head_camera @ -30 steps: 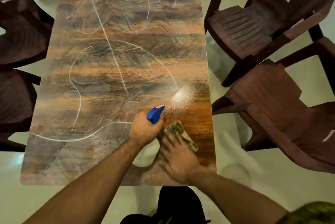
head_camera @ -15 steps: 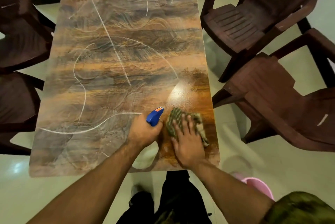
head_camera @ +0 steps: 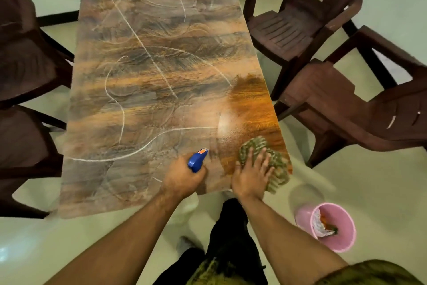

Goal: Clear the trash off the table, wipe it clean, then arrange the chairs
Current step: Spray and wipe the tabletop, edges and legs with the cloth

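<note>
A long wood-grain table (head_camera: 150, 72) carries dusty grey smears and white streaks; its near right corner is wiped to a wet orange shine. My left hand (head_camera: 182, 178) grips a spray bottle (head_camera: 196, 159) with a blue trigger head; the white body hangs below the table's near edge, mostly hidden. My right hand (head_camera: 250, 176) presses flat on a green patterned cloth (head_camera: 265, 160) at the near right corner. Part of the cloth hangs over the edge.
Two dark brown plastic chairs (head_camera: 298, 19) (head_camera: 360, 109) stand askew on the right. Two more chairs (head_camera: 25, 54) (head_camera: 20, 146) sit along the left side. A pink bin (head_camera: 339, 243) holding wrappers stands on the floor at the lower right. My legs are just below the table's near edge.
My right hand has slid the cloth rightwards and forwards to the table's corner, widening the clean patch. The left hand with the bottle has stayed put. The pink bin has come into view.
</note>
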A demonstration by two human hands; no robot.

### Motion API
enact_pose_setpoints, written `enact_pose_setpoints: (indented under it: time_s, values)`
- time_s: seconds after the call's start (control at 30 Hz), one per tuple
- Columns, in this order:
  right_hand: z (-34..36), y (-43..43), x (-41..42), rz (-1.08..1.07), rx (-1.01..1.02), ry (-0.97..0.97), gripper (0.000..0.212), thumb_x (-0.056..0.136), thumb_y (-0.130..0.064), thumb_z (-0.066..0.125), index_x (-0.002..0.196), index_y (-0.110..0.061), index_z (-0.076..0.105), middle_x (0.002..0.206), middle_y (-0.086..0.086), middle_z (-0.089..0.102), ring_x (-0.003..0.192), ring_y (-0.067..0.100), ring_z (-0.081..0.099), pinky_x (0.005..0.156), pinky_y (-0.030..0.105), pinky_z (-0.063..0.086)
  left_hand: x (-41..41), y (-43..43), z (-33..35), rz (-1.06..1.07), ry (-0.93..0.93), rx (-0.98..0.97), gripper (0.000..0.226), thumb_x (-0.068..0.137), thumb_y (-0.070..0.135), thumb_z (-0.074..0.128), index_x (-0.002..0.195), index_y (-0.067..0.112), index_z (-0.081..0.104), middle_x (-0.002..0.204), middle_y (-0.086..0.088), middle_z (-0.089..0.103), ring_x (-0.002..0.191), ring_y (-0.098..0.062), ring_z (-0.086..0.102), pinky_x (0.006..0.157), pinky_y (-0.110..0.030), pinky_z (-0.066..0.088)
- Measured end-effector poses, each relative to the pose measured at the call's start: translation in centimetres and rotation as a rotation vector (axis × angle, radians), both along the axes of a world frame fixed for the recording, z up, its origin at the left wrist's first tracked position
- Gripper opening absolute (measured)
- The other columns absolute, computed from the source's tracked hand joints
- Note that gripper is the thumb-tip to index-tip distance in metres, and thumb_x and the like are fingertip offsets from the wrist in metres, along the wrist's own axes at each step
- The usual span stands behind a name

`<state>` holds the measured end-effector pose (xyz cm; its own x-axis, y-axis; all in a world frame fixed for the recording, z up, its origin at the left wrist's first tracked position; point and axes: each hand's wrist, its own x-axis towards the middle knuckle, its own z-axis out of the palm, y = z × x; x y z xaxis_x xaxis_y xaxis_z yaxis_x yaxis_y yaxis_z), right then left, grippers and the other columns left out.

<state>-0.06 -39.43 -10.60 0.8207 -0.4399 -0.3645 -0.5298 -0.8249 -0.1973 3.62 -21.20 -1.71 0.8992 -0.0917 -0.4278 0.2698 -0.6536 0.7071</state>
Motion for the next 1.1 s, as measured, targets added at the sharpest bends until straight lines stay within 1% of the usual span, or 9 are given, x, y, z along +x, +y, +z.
enact_pose_setpoints:
  time_s: [0.27, 0.33, 0.43, 0.5, 0.57, 0.77, 0.87, 0.97, 1.1]
  values:
    - [0.3, 9.1, -5.3, 1.008, 0.139, -0.069, 0.057, 0.096, -0.049, 0.036, 0.151, -0.034, 0.032, 0.164, 0.002, 0.022, 0.147, 0.027, 0.026, 0.113, 0.049, 0.033, -3.9, 7.4, 0.6, 0.029, -0.067, 0.079, 0.031, 0.08, 0.024, 0.065, 0.06, 0.023, 0.042, 0.046, 0.008, 0.046, 0.041, -0.012, 0.038, 0.046, -0.032, 0.032]
    - [0.1, 6.9, -4.0, 1.083, 0.017, -0.097, 0.058, 0.097, -0.058, 0.026, 0.153, -0.042, 0.027, 0.165, -0.001, 0.015, 0.15, 0.025, 0.021, 0.118, 0.05, 0.023, -4.7, 9.9, 0.1, 0.055, -0.029, 0.067, 0.021, 0.076, 0.032, 0.062, 0.066, 0.022, 0.046, 0.052, 0.0, 0.052, 0.046, -0.023, 0.052, 0.049, -0.043, 0.044]
    - [-0.1, 1.4, -1.7, 0.56, -0.127, -0.015, 0.06, 0.099, -0.061, 0.016, 0.156, -0.041, 0.012, 0.167, -0.001, -0.004, 0.153, 0.026, -0.004, 0.12, 0.056, -0.002, -5.2, 10.5, -0.6, 0.055, -0.008, 0.066, 0.022, 0.071, 0.039, 0.061, 0.068, 0.021, 0.048, 0.058, -0.007, 0.057, 0.056, -0.034, 0.06, 0.053, -0.051, 0.05]
    - [0.3, 1.2, -0.1, 0.076, -0.094, -0.003, 0.062, 0.102, -0.057, 0.017, 0.158, -0.031, 0.018, 0.167, 0.003, -0.004, 0.152, 0.029, -0.01, 0.119, 0.06, -0.004, -5.7, 10.7, -0.3, 0.067, 0.003, 0.069, 0.025, 0.073, 0.039, 0.063, 0.068, 0.02, 0.048, 0.06, -0.009, 0.058, 0.058, -0.034, 0.06, 0.055, -0.051, 0.05]
    - [0.6, 5.7, 1.8, -0.105, -0.043, 0.043, 0.064, 0.102, -0.055, 0.016, 0.159, -0.026, 0.012, 0.167, 0.007, -0.007, 0.152, 0.032, -0.012, 0.118, 0.062, 0.0, -6.2, 12.2, -0.4, 0.092, 0.004, 0.085, 0.027, 0.076, 0.038, 0.064, 0.068, 0.018, 0.048, 0.06, -0.01, 0.059, 0.058, -0.034, 0.061, 0.056, -0.051, 0.051]
    - [0.0, 17.5, -1.9, 0.848, 0.026, 0.006, 0.062, 0.1, -0.052, 0.015, 0.158, -0.032, 0.009, 0.166, 0.004, -0.009, 0.149, 0.027, -0.023, 0.115, 0.054, -0.019, -6.5, 14.6, 0.1, 0.1, -0.019, 0.173, 0.032, 0.084, 0.027, 0.065, 0.063, 0.02, 0.043, 0.052, -0.001, 0.048, 0.048, -0.024, 0.044, 0.051, -0.036, 0.038]
    - [-0.4, 14.3, -4.1, 1.171, 0.032, -0.055, 0.058, 0.101, -0.052, 0.026, 0.156, -0.038, 0.015, 0.167, 0.0, 0.004, 0.153, 0.025, -0.006, 0.12, 0.053, -0.007, -5.9, 15.0, 0.4, 0.087, -0.037, 0.188, 0.033, 0.087, 0.028, 0.065, 0.063, 0.024, 0.042, 0.054, 0.002, 0.048, 0.049, -0.019, 0.043, 0.05, -0.033, 0.033]
    - [-0.1, 8.5, -4.1, 1.143, 0.005, -0.03, 0.058, 0.099, -0.062, 0.008, 0.155, -0.046, 0.007, 0.166, -0.006, -0.004, 0.153, 0.021, -0.011, 0.12, 0.049, -0.008, -5.3, 15.3, 0.1, 0.098, -0.023, 0.164, 0.033, 0.087, 0.031, 0.065, 0.064, 0.028, 0.042, 0.053, 0.005, 0.048, 0.049, -0.018, 0.045, 0.049, -0.03, 0.03]
    - [0.6, 3.0, -1.7, 0.593, -0.046, -0.001, 0.06, 0.096, -0.064, 0.005, 0.153, -0.047, -0.001, 0.165, -0.003, -0.013, 0.151, 0.022, -0.018, 0.12, 0.05, -0.011, -4.5, 14.8, -0.3, 0.128, -0.02, 0.121, 0.031, 0.085, 0.031, 0.065, 0.063, 0.025, 0.044, 0.052, 0.006, 0.048, 0.049, -0.018, 0.047, 0.05, -0.029, 0.034]
